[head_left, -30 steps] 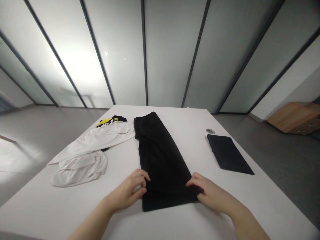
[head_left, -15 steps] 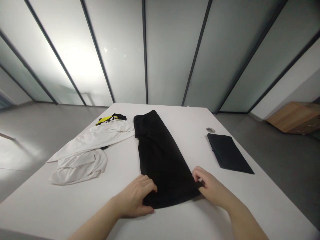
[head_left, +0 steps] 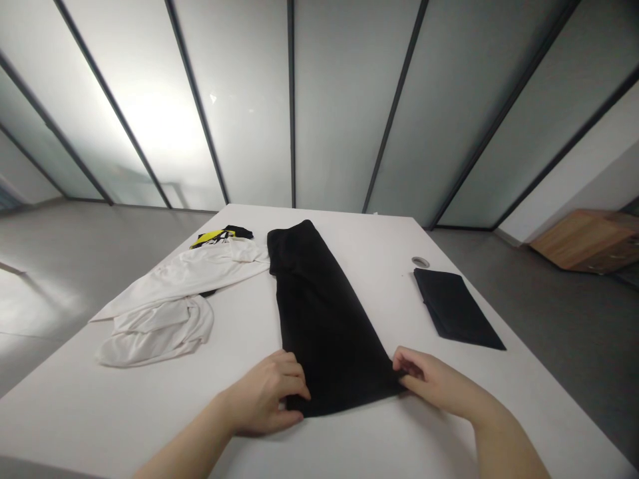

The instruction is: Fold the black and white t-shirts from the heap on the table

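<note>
A long black garment point(head_left: 324, 326) lies folded lengthwise down the middle of the white table point(head_left: 124, 399). My left hand point(head_left: 264, 396) holds the near left corner of the garment, with fingers curled over its edge. My right hand point(head_left: 426, 376) pinches the near right corner between fingers and thumb. The garment's near end bows slightly between my hands. Both hands rest low on or just above the tabletop.
A crumpled white garment point(head_left: 164, 309) lies left, over a black and yellow garment point(head_left: 219, 236). A folded dark cloth point(head_left: 454, 309) and a small metal ring point(head_left: 420, 262) lie right. The table ends in edges, with grey floor beyond, a frosted glass wall ahead, and a wooden cabinet point(head_left: 592, 243) far right.
Since a second ago, my left hand has shifted right and nearer the garment's corner, and my right hand has moved slightly right. The garment's near end now bows between them.
</note>
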### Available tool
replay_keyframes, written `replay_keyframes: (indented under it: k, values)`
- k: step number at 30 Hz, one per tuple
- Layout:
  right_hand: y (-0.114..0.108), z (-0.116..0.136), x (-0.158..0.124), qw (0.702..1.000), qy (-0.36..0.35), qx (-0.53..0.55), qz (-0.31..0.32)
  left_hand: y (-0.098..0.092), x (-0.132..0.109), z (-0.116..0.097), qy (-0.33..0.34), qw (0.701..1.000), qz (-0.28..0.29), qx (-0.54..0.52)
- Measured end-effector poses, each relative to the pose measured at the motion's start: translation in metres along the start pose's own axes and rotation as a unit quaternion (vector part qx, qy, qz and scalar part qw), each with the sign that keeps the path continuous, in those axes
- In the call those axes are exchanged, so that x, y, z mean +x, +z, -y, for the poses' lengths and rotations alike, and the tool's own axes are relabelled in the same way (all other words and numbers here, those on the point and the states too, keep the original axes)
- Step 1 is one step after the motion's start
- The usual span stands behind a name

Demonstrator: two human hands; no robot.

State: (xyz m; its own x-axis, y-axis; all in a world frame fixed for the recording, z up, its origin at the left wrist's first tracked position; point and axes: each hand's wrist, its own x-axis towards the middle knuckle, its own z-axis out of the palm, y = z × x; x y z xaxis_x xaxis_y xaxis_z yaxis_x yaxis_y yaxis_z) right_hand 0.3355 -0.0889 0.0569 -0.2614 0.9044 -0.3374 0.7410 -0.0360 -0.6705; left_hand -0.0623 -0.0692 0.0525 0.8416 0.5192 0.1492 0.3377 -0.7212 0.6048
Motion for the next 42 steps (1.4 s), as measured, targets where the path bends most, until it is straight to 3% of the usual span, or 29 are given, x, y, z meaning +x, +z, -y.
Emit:
replay_keyframes:
  k: [3, 7, 9, 14, 22, 25, 30, 35, 42]
  values:
    - [0.010, 0.008, 0.002, 0.998, 0.015, -0.047, -0.032, 0.000, 0.001, 0.001, -0.014, 1.000, -0.011, 0.019]
    - [0.025, 0.026, 0.011, 0.990, -0.070, -0.071, -0.101, 0.002, 0.003, 0.003, -0.009, 1.000, 0.008, 0.025]
    - [0.026, 0.029, 0.014, 0.990, -0.088, -0.072, -0.085, 0.002, 0.004, 0.004, 0.002, 1.000, 0.016, 0.024]
    - [0.017, 0.017, 0.016, 0.996, -0.055, -0.065, -0.026, 0.004, 0.004, 0.005, 0.023, 0.999, 0.008, 0.021]
    - [0.003, 0.007, 0.010, 0.991, -0.109, -0.057, -0.055, 0.006, 0.003, 0.004, 0.026, 0.999, -0.035, 0.016]
    - [-0.001, 0.008, 0.005, 0.994, -0.089, -0.039, -0.055, 0.007, 0.004, 0.004, 0.018, 1.000, -0.009, 0.014]
    - [-0.001, 0.015, 0.001, 0.999, -0.043, -0.025, 0.017, 0.003, 0.004, 0.002, -0.010, 0.999, 0.040, 0.008]
    - [0.003, 0.015, 0.009, 1.000, -0.015, -0.014, -0.005, -0.003, 0.002, -0.004, -0.015, 0.999, 0.033, 0.009]
    - [0.013, -0.003, 0.017, 0.992, 0.060, -0.104, -0.027, -0.001, 0.001, -0.003, -0.027, 0.999, 0.041, 0.016]
